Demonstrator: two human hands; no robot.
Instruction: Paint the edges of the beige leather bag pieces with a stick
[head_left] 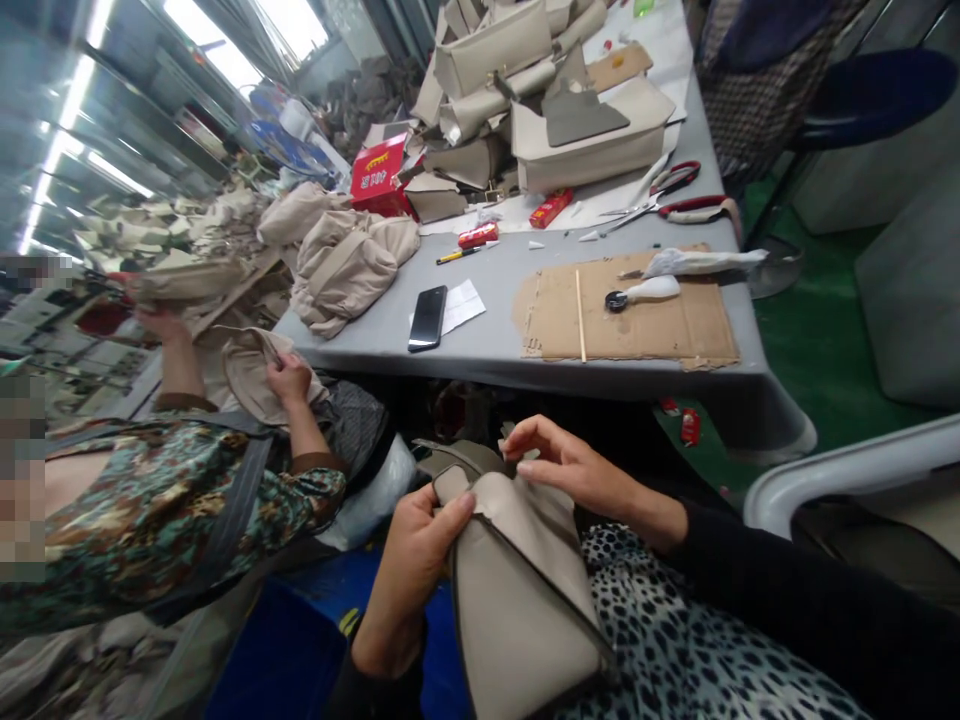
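A beige leather bag (525, 600) with dark edge trim rests tilted on my lap, over a spotted garment (637, 590). My left hand (412, 570) grips its upper left edge, the thumb lying on top near a rounded tab (452, 484). Above the bag's top, my right hand (577, 470) has its fingers bent together at the far side. A small greyish piece shows at those fingertips; its kind cannot be made out. Behind the bag's top a grey-beige strap (457, 455) curves away.
Ahead stands a grey-covered table (495, 270) with a phone (427, 318), cardboard (660, 320), scissors (675, 205), a red box (380, 175) and bag pieces (592, 140). At left, a co-worker (187, 490) handles beige fabric. A blue bin (277, 650) is lower left, a white chair arm (847, 470) right.
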